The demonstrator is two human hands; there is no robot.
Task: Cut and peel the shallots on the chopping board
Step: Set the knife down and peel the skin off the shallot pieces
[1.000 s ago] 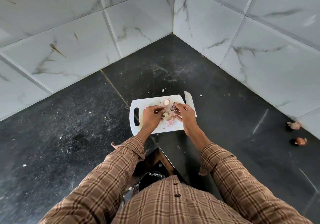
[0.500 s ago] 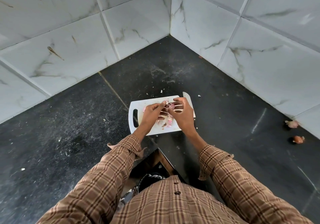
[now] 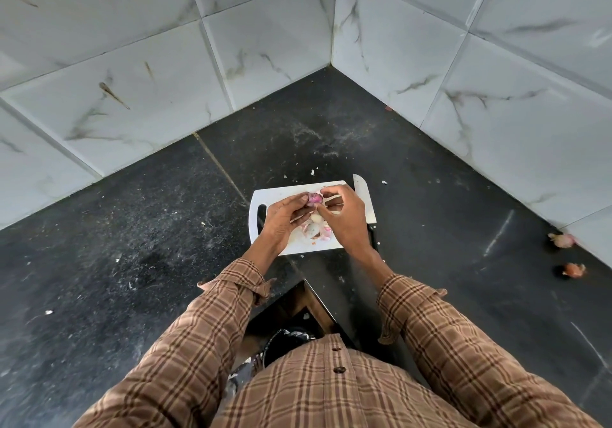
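I hold a purple shallot (image 3: pixel 314 198) just above the white chopping board (image 3: pixel 281 193), a little above the middle of the frame. My left hand (image 3: pixel 281 220) grips it from the left, fingers curled round it, and my right hand (image 3: pixel 344 217) pinches at its top from the right. Under my hands, on the board, lie a pale peeled shallot (image 3: pixel 313 228) and pink scraps of skin (image 3: pixel 326 233). A knife (image 3: pixel 364 200) lies along the board's right edge, its blade pointing toward the top of the frame. The board rests on a black worktop (image 3: pixel 132 245) that runs into a corner of white marbled tiles (image 3: pixel 265 46). At the right edge of the frame, near the tiles, sit two more shallots (image 3: pixel 563 239), well apart from the board.
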